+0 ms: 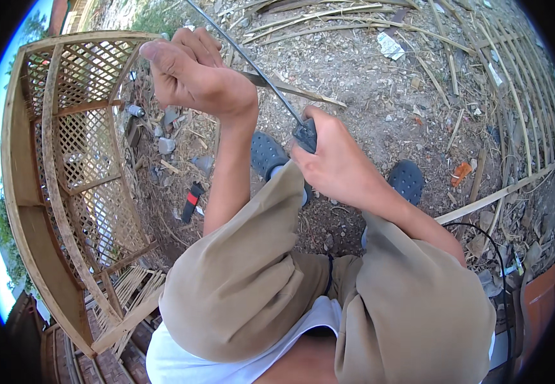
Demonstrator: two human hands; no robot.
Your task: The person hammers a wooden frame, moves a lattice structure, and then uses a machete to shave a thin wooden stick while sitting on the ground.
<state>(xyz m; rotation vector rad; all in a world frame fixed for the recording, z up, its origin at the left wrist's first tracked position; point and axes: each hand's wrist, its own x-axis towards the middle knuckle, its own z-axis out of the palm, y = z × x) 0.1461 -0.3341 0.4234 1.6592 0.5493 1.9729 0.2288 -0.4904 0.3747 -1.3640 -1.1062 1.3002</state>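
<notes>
My left hand (194,80) is raised at the upper left, its fingers curled in and its palm hidden. A split bamboo strip (300,93) comes out from behind that wrist and points right; whether the fingers grip it cannot be made out. In front of my knees, my right hand (335,153) is closed around the dark handle (305,136) of a long thin metal tool. Its narrow shaft (249,61), a rod or a blade seen edge-on, slants up and left, passing right of my left hand.
On the left stands a wooden lattice frame (24,221). A black-and-red object (192,201) lies on the littered ground near my left forearm. Bamboo slats (527,102) lean at the right, above a pale pole (501,192). A black cable (498,246) curves by my right knee.
</notes>
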